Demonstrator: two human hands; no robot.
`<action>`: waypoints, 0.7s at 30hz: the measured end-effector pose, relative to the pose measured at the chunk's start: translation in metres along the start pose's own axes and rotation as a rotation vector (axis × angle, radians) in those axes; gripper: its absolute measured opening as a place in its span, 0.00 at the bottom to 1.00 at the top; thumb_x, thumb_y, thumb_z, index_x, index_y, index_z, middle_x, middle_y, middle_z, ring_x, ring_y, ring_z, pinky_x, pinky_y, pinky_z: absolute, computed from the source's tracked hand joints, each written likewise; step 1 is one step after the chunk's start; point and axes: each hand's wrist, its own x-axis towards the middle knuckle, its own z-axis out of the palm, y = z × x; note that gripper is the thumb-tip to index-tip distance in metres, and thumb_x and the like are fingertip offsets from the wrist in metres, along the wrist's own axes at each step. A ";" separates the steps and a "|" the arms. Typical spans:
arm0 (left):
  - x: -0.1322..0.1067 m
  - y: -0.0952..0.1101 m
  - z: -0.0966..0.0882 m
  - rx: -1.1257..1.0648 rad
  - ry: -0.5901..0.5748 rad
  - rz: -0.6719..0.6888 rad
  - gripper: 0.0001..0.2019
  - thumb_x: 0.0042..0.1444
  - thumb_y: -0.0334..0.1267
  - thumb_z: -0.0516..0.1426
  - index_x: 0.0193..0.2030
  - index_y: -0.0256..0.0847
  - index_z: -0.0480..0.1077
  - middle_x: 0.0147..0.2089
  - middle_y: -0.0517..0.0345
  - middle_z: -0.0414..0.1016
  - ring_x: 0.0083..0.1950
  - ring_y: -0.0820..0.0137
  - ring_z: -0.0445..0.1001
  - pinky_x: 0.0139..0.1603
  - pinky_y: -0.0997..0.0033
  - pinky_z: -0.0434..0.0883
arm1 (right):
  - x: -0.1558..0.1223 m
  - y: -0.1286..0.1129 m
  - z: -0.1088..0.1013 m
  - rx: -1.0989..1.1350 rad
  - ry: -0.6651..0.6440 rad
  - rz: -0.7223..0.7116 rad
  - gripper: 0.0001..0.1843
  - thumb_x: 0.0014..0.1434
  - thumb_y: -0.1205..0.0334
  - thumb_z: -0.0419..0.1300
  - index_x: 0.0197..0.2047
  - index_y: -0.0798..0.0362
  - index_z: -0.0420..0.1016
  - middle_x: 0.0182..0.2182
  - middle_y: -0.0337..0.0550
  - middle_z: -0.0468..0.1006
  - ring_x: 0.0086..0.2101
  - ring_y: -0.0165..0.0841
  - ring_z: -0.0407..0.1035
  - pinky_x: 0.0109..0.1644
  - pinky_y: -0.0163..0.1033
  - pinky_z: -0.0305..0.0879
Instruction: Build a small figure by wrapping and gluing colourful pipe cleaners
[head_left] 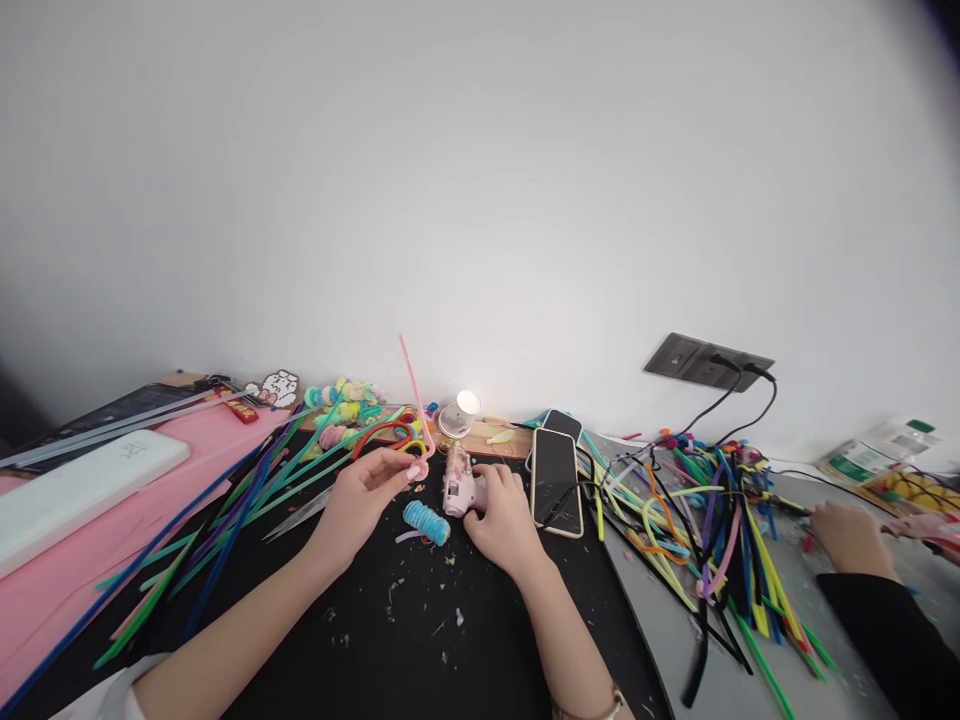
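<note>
My left hand (375, 492) pinches the coiled lower end of a pink pipe cleaner (413, 380); its straight length sticks up and leans left. Close beside it on the right, my right hand (501, 515) is wrapped round the handle of a pale pink glue gun (457, 485), whose nozzle points away from me. The two hands are apart, over a black mat (405, 630). Just below them lies a blue coiled pipe-cleaner piece (427, 523), with a bit of purple under it. My right fingers partly hide the handle.
Behind stands a white paper cup (460, 412). Phones, one being a cream-edged phone (556, 480), lie to the right, near a pipe-cleaner heap (720, 530). Scissors (296, 515) and a white box (90, 495) are left. A co-worker's hand (851, 540) works at far right.
</note>
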 end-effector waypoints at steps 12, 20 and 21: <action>-0.009 -0.002 0.006 0.259 -0.397 0.027 0.08 0.49 0.43 0.61 0.29 0.43 0.77 0.30 0.56 0.78 0.34 0.64 0.75 0.36 0.70 0.70 | -0.001 -0.016 -0.006 0.366 0.131 -0.164 0.04 0.56 0.66 0.53 0.31 0.52 0.67 0.27 0.39 0.68 0.29 0.32 0.62 0.34 0.35 0.58; -0.005 -0.002 0.004 0.138 -0.353 -0.004 0.05 0.50 0.40 0.62 0.31 0.42 0.76 0.34 0.54 0.80 0.38 0.62 0.78 0.42 0.66 0.72 | -0.001 -0.016 -0.001 0.494 0.101 -0.081 0.11 0.57 0.67 0.51 0.22 0.52 0.61 0.19 0.32 0.59 0.21 0.27 0.53 0.26 0.32 0.49; -0.005 -0.002 0.004 0.130 -0.353 -0.008 0.05 0.50 0.40 0.62 0.31 0.42 0.76 0.34 0.54 0.80 0.39 0.62 0.78 0.43 0.66 0.72 | -0.001 -0.016 -0.001 0.502 0.096 -0.075 0.12 0.57 0.67 0.51 0.22 0.52 0.60 0.19 0.32 0.59 0.21 0.27 0.53 0.25 0.32 0.48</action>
